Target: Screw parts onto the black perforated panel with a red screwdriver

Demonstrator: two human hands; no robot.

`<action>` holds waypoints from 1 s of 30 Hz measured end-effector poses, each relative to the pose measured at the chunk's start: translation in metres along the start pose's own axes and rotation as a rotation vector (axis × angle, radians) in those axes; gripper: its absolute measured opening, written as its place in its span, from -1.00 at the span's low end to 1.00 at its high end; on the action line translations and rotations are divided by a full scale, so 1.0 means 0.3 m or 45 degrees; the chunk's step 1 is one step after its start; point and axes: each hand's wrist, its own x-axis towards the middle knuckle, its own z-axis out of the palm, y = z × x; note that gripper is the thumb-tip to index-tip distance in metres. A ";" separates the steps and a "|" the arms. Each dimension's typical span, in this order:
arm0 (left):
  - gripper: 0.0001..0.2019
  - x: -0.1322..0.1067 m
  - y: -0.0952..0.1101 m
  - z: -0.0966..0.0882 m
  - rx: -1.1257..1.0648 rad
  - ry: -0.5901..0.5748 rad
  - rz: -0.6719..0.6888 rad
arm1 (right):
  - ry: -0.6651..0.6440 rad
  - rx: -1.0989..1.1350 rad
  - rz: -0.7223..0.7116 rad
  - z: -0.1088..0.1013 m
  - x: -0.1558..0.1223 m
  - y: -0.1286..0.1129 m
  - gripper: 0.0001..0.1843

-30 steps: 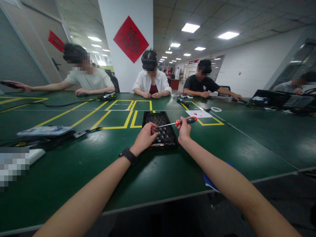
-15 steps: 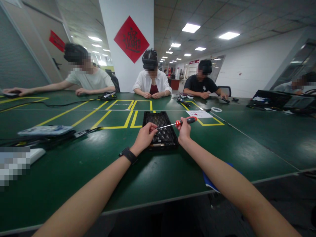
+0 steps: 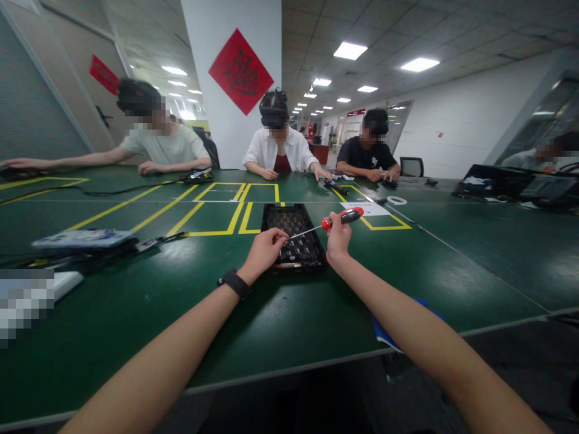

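Holding the screwdriver by its red-and-black handle, our right hand closes around it, while our left hand brings thumb and fingers close together at the shaft's tip, over the black tray on the green worktop. We cannot tell whether those fingers pinch anything; they obscure the tip. Our right forearm partly covers a blue item.

The red-and-black-handled screwdriver you hold slants down to the left, its slim metal shaft over the rectangular black plastic tray lying open side up before you on the green desk.
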 end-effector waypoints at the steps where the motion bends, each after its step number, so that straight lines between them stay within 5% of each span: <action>1: -0.82 0.000 -0.001 0.000 0.003 -0.002 -0.001 | -0.016 -0.029 -0.035 0.000 -0.001 0.000 -0.70; 9: -0.81 0.002 -0.009 0.002 0.039 -0.023 -0.011 | -0.291 -0.313 -0.469 0.001 -0.074 -0.080 -0.74; 20: -0.79 0.004 -0.005 -0.004 0.114 -0.011 -0.001 | -0.999 -0.522 -1.176 -0.015 -0.127 -0.127 -0.88; 24: -0.78 0.001 -0.003 -0.003 0.154 -0.015 -0.009 | -1.180 -0.612 -1.185 -0.010 -0.123 -0.147 -0.83; 30: -0.77 0.002 -0.005 -0.005 0.158 -0.019 0.008 | -1.256 -0.477 -0.864 -0.006 -0.128 -0.132 -0.83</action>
